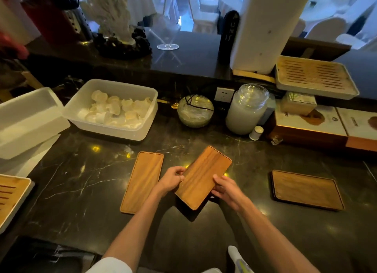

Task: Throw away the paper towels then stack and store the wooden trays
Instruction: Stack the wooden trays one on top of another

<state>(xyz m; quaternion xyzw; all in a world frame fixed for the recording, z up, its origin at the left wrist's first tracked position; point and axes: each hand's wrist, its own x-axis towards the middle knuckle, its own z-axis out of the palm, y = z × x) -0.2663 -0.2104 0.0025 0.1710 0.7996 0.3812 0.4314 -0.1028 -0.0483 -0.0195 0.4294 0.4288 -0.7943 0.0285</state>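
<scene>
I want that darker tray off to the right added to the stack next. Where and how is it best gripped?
The darker tray lies flat on the marble counter, apart from the others. Probably grip its two long edges, coming from above on the near side: its thin raised rim gives fingertips purchase, and nothing crowds it.

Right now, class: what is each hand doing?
Left hand: closed on the tray, gripping its left edge.
Right hand: closed on the same tray, right edge.

Restaurant service counter: dark marble worktop [81, 181], covered banquet chairs [326, 27] beyond.
</scene>
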